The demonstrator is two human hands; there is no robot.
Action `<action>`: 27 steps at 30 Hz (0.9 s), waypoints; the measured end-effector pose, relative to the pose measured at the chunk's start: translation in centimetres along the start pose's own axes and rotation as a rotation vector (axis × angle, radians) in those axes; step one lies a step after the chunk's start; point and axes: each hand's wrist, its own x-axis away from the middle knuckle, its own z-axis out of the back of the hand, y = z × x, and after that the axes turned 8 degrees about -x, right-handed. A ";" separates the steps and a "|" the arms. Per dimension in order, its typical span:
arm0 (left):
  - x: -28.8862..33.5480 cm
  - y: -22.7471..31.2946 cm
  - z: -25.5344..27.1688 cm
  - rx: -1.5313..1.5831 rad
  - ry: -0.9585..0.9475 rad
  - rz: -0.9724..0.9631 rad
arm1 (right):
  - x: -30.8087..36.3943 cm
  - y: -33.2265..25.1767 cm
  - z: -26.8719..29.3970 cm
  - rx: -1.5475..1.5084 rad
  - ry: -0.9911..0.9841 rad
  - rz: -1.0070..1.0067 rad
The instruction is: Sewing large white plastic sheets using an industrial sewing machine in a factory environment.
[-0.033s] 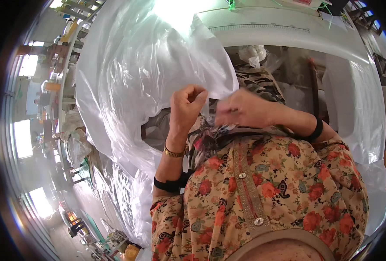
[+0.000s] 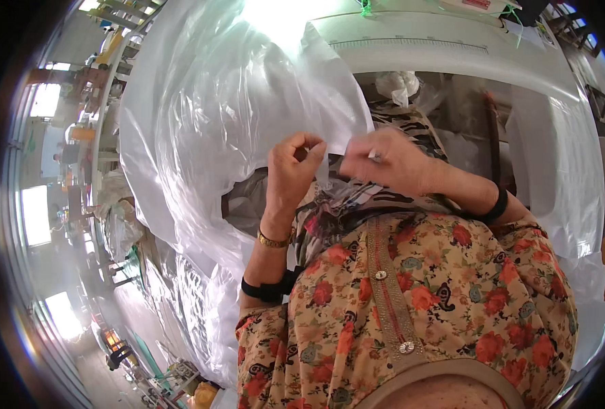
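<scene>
My left hand is closed in a pinch at the near edge of a large, glossy, translucent white sheet. What lies between its fingertips is hidden. A short gap to the right, my right hand is curled inward with its fingers blurred by motion. A small pale spot shows at its fingers, too blurred to name. Below both hands a bunched patterned cloth covers my lap. The sheet drapes from the bright table top down past my left forearm.
A white table with a ruler strip along it stands ahead. Under its edge hangs a crumpled white bag. More pale sheeting hangs at the right. Shelves and windows line the left side.
My right hand has shifted slightly away from me and to the right, turning a little. My left hand and the sheet look the same.
</scene>
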 end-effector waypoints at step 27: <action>1.0 4.1 0.2 -0.257 0.157 -0.298 | -1.7 1.0 -3.2 0.235 0.164 0.060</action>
